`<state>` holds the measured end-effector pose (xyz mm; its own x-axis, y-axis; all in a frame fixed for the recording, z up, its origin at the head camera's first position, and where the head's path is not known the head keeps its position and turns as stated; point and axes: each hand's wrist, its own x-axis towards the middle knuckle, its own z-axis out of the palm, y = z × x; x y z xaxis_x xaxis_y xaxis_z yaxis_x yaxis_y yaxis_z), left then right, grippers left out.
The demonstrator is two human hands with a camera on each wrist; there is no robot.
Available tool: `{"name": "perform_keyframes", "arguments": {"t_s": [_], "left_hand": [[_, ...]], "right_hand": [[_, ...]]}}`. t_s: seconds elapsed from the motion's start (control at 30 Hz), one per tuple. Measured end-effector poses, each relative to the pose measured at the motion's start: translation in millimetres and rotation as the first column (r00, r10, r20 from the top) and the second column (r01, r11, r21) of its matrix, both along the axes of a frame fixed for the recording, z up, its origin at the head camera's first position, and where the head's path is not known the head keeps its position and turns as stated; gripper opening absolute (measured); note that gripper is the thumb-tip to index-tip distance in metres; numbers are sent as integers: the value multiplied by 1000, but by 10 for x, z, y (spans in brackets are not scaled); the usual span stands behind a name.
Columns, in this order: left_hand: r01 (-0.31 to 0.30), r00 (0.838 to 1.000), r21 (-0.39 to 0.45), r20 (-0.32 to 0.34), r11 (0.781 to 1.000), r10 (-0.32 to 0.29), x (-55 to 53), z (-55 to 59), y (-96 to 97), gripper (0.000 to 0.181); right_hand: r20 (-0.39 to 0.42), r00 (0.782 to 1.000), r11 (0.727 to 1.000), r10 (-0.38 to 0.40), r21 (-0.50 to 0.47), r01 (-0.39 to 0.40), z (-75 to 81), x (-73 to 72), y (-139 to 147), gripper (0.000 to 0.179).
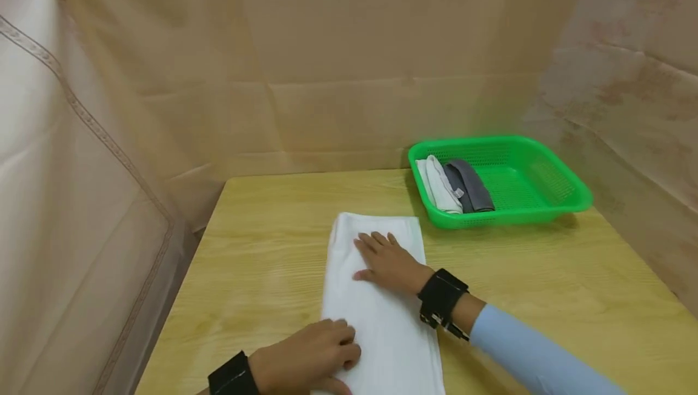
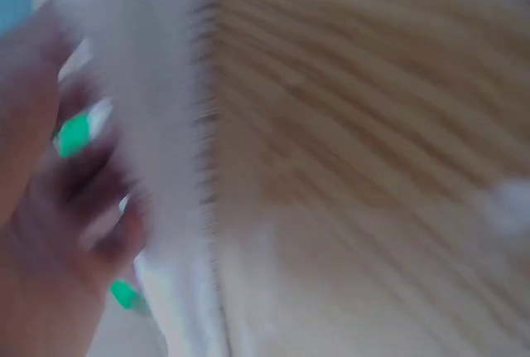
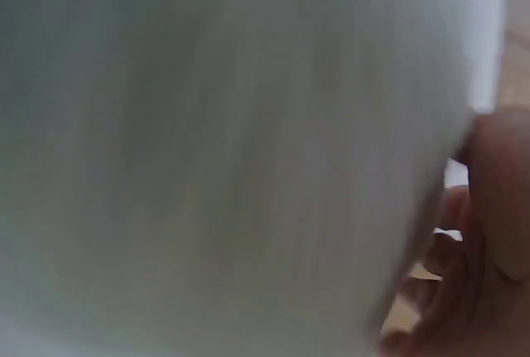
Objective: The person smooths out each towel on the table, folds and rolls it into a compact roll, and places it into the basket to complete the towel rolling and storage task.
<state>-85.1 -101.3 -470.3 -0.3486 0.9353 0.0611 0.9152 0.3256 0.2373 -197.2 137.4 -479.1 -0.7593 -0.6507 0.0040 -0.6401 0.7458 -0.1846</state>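
A long, folded white towel (image 1: 387, 334) lies on the table, running toward the near edge of the head view. Across its upper half rests my right hand (image 1: 389, 263), palm down with the fingers spread. At the towel's lower left edge my left hand (image 1: 311, 355) has curled fingers and grips the fabric there. In the left wrist view, the towel's edge (image 2: 170, 125) stands up beside my left hand (image 2: 66, 200). White fabric (image 3: 232, 158) fills most of the blurred right wrist view, with my right hand (image 3: 472, 249) at its right side.
A green plastic basket (image 1: 545, 208) stands at the table's back right. Inside, at its left end, sit a folded white cloth (image 1: 438, 186) and a folded dark grey cloth (image 1: 470, 186). Beige fabric (image 1: 338, 68) hangs behind the wooden table (image 1: 262, 249) and along both sides.
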Motion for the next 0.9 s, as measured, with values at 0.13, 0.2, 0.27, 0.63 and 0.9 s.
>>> {"name": "perform_keyframes", "arguments": {"t_s": [0.13,0.2,0.27,0.63,0.9], "left_hand": [[-209,949,90,-223,974,224,-162,-134,85,54],[-266,909,128,-297,955,293,-243,-149,104,56],[-277,890,151,-332,949,312,-293,-146,99,54],[-163,971,106,-161,981,178,-67,-96,-345,53],[-203,962,128,-157,971,222,55,-83,-395,36]], "right_hand": [[-184,981,994,-59,83,75,21,-304,-122,60],[-252,965,994,-67,68,86,98,-333,-114,47],[-256,966,999,-41,-1,42,194,-236,-64,32],[-93,932,920,351,-149,-362,183,1092,610,30],[-174,941,942,290,-124,-313,82,1174,748,39]]}}
